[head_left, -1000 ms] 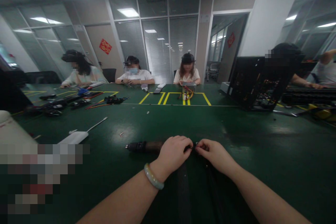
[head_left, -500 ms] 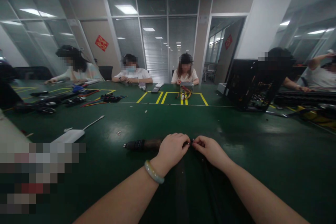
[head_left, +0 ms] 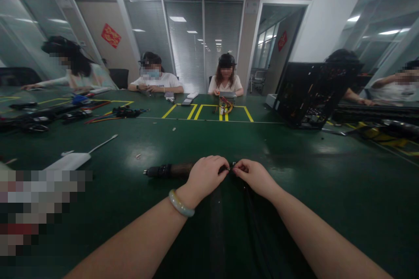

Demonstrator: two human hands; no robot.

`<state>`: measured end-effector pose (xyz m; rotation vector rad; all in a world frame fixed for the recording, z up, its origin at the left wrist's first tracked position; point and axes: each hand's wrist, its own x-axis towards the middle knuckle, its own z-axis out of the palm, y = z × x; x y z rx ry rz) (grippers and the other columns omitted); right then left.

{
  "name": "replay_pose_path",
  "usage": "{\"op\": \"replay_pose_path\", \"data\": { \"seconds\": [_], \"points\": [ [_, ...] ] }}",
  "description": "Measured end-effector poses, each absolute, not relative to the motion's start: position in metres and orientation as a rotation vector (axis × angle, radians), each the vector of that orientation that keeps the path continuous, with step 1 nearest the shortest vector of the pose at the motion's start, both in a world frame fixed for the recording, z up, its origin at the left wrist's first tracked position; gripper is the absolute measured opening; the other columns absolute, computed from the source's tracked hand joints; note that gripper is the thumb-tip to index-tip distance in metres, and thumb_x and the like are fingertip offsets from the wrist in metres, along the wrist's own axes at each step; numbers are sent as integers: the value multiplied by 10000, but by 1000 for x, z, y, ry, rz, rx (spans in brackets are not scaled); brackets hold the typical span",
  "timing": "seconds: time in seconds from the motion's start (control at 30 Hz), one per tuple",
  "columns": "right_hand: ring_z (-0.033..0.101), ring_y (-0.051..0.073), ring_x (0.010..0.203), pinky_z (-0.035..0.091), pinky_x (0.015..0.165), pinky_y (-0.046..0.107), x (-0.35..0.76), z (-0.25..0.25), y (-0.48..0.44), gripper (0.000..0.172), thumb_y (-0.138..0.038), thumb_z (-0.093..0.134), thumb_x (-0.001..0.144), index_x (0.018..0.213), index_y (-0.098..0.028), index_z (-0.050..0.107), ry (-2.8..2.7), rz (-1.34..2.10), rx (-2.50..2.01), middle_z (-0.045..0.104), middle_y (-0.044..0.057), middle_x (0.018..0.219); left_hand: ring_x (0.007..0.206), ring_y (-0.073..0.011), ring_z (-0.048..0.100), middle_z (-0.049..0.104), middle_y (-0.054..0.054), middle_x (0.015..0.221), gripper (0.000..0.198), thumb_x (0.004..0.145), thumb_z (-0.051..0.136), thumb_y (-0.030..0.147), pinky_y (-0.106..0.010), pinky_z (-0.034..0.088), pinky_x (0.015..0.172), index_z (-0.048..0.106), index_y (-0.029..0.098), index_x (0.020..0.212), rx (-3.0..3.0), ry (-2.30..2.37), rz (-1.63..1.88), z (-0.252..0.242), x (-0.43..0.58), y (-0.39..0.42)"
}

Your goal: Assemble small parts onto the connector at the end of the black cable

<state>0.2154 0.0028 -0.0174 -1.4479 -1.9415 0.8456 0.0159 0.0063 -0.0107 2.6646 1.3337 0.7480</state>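
A dark cylindrical tool that looks like an electric screwdriver (head_left: 180, 170) lies on the green table, its metal tip to the left and a brownish body behind black collars. Closed over its right end is my left hand (head_left: 207, 176), a pale green bangle on the wrist. My right hand (head_left: 253, 176) faces it a few centimetres away, thumb and fingers pinched at a small dark piece by the tool's end. What exactly sits between the fingertips is too small to make out. A black cable (head_left: 252, 213) runs from under my right hand toward me.
Left of me lies a white adapter with a short cable (head_left: 70, 161). Black cables and parts (head_left: 124, 112) are beyond it. A black computer case (head_left: 303, 96) stands at the right. Across the green table (head_left: 203, 137), several people sit behind yellow tape marks and coloured wires (head_left: 226, 107).
The camera view has shifted slightly, so the scene appears higher and further left. Both hands keep nearly the same pose at the tool's right end.
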Motion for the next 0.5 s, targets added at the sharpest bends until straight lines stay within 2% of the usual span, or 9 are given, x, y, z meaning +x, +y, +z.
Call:
{"op": "replay_pose_path", "data": {
  "seconds": [0.5],
  "points": [
    [619,156,685,390,572,230,215,-15,-2,157,-332,573,849,848,-215,679,-2005,820,-1504,699,1,785,889,-188,592,654,-5,959,108,860,579,238,-354,453,827,629,229,955,2697,1262,695,-7,14,4]
  ]
}}
